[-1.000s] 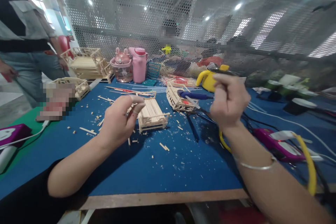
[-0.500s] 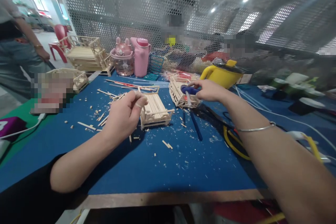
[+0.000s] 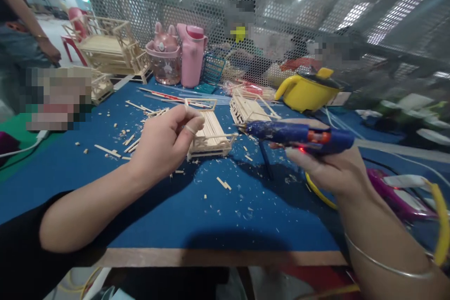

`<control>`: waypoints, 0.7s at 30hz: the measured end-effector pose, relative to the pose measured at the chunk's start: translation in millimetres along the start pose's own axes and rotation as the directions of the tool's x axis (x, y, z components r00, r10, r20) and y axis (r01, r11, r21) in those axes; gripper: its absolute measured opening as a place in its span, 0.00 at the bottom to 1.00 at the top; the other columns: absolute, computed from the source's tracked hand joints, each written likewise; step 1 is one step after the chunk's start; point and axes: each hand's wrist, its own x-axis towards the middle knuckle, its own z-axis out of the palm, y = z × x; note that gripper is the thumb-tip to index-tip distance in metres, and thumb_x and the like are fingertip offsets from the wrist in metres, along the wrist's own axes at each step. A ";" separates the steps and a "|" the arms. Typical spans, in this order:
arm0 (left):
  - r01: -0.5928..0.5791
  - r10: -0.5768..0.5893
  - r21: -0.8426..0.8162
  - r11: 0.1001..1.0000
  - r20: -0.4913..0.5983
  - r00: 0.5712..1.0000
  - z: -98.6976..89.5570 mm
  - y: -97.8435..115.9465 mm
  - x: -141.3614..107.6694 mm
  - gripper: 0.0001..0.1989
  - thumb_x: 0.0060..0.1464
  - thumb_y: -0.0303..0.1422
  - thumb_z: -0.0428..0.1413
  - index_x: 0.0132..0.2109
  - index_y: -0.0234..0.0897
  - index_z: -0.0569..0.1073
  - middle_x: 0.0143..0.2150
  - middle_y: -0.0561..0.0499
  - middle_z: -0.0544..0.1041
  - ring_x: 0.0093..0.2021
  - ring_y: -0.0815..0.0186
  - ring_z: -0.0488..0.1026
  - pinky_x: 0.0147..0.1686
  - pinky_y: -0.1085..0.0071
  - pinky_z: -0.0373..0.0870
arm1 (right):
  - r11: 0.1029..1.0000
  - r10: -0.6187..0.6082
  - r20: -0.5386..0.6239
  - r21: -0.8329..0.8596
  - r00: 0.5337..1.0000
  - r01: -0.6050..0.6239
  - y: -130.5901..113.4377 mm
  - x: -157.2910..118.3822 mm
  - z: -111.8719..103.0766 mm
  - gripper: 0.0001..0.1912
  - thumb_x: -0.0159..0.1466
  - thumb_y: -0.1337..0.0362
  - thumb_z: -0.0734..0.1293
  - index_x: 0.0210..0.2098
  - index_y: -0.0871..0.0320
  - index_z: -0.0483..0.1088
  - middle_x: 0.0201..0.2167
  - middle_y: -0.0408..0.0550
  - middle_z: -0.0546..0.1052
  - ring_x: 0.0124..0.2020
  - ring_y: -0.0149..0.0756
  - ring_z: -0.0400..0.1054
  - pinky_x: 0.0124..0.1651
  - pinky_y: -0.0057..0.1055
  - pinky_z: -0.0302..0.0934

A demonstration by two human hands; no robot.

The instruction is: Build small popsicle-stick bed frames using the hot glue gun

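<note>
My left hand (image 3: 165,140) is closed in a pinch, with a ring on one finger. Whatever its fingertips hold, if anything, is hidden. They overlap the left side of a small bed-like frame of pale wooden sticks (image 3: 211,124) in view; touching or apart, I cannot tell. In my right hand (image 3: 333,164) is a dark blue hot glue gun (image 3: 291,133), held level with a red light glowing on it. Its nozzle points left, near the right side of that frame. A second small stick frame (image 3: 249,105) stands behind the glue gun.
Loose sticks (image 3: 108,151) and offcuts litter the blue tabletop (image 3: 147,222). At the back stand a larger stick model (image 3: 105,44), a pink bottle (image 3: 192,58), a clear pink-lidded container (image 3: 165,63) and a yellow pot (image 3: 305,93). Yellow cable (image 3: 321,194) lies right; a person (image 3: 21,42) stands left.
My right hand has drawn back from over the second stick frame toward me and right, bringing the glue gun level into full view. My left hand keeps its pinch beside the first frame.
</note>
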 end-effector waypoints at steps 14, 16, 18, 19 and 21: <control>0.015 -0.015 0.013 1.000 -0.006 1.000 1.3 0.2 -0.2 0.11 0.59 0.37 0.51 0.37 0.36 0.74 0.32 0.53 0.79 0.30 0.70 0.72 0.30 0.75 0.64 | 0.989 -0.101 0.238 -0.085 0.966 0.124 -9.0 2.4 1.5 0.17 0.64 0.54 0.64 0.51 0.51 0.69 0.42 0.49 0.79 0.35 0.41 0.76 0.34 0.33 0.68; 0.009 -0.009 0.013 1.000 -0.002 1.000 1.2 -0.1 0.0 0.11 0.60 0.37 0.51 0.37 0.36 0.74 0.32 0.53 0.79 0.29 0.70 0.72 0.30 0.74 0.64 | 0.988 -0.099 0.225 -0.092 0.969 0.122 -8.4 2.2 2.8 0.18 0.64 0.54 0.64 0.51 0.51 0.69 0.42 0.49 0.79 0.36 0.42 0.76 0.34 0.33 0.68; 0.003 -0.003 0.017 1.000 -0.001 1.000 1.3 -0.6 0.0 0.11 0.60 0.37 0.51 0.37 0.36 0.74 0.31 0.53 0.79 0.29 0.70 0.72 0.29 0.74 0.63 | 0.990 -0.083 0.225 -0.091 0.971 0.105 -7.4 2.0 3.2 0.18 0.63 0.54 0.64 0.51 0.52 0.70 0.42 0.50 0.80 0.36 0.42 0.76 0.35 0.33 0.68; 0.003 -0.003 0.018 1.000 -0.001 1.000 1.3 -0.9 0.0 0.11 0.60 0.37 0.51 0.37 0.36 0.74 0.31 0.53 0.79 0.28 0.70 0.72 0.29 0.74 0.63 | 0.991 -0.077 0.225 -0.089 0.971 0.099 -6.9 1.8 3.2 0.18 0.63 0.53 0.64 0.50 0.51 0.70 0.42 0.50 0.80 0.36 0.42 0.76 0.35 0.33 0.69; 0.006 -0.006 0.014 1.000 0.002 1.000 1.5 -1.3 -0.1 0.11 0.60 0.37 0.50 0.37 0.36 0.74 0.31 0.53 0.79 0.27 0.70 0.71 0.28 0.74 0.63 | 0.991 -0.074 0.225 -0.088 0.971 0.096 -5.8 1.5 3.0 0.18 0.63 0.53 0.65 0.50 0.51 0.70 0.42 0.50 0.79 0.36 0.42 0.76 0.34 0.33 0.68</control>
